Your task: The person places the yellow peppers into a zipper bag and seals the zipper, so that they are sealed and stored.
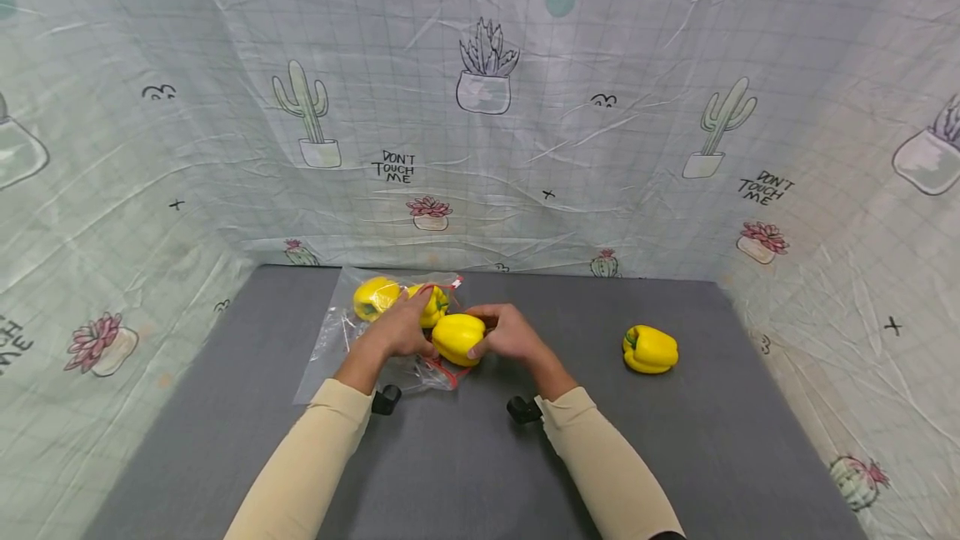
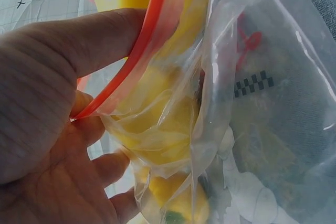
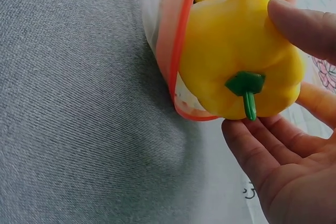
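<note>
My right hand (image 1: pixel 513 332) grips a yellow bell pepper (image 1: pixel 457 338) between thumb and fingers. The green stem (image 3: pixel 247 87) of this pepper faces the right wrist camera, and its far side sits within the red-edged mouth of a clear zip bag (image 1: pixel 318 369). With thumb and fingers on either side of the red zip edge (image 2: pixel 139 51), my left hand (image 1: pixel 393 330) holds the bag's mouth apart. Inside the bag lie two more yellow bell peppers, one at the far left (image 1: pixel 375 298) and another (image 1: pixel 435 305) partly hidden behind the left hand.
Another yellow bell pepper (image 1: pixel 651 349) lies on its side on the grey table (image 1: pixel 465 473), to the right. A fabric backdrop (image 1: pixel 480 148) printed with cacti hangs along the back and both sides. A black camera mount sits at each wrist.
</note>
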A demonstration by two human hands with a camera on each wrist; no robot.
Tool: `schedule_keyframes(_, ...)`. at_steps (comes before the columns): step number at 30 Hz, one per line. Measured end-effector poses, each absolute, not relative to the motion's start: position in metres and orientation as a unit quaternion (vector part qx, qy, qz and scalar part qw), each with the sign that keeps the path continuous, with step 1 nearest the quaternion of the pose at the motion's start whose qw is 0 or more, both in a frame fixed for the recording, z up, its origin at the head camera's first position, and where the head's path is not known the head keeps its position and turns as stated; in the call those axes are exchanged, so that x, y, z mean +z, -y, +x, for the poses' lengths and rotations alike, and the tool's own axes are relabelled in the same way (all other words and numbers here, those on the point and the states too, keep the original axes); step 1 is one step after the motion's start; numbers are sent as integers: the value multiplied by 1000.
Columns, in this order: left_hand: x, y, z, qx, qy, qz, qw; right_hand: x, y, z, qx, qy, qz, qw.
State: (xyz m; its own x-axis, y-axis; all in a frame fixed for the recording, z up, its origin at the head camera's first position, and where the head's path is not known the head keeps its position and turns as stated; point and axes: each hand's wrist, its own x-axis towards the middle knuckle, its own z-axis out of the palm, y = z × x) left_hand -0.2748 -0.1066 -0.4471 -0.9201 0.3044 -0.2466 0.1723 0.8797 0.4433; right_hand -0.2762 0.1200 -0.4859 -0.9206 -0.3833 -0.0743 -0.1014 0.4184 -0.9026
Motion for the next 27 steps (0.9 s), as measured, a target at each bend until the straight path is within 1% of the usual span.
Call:
schedule_keyframes(6,-447,107,-274,210,-957,124,155,-490,-117,-276,-524,-829,-139,136)
schedule_keyframes(19,-449,107,-273,206,-959,128,146,-508,-108,-276,-561,-811,-118,116)
schedule_keyframes(23,-448,107,-273,202,-960,128,147,-509,-107,-274,-564,-809,-127,107)
schedule_keyframes(27,-447,107,-273,196,-960,132,148,-511,-106,-274,-566,-804,-141,112)
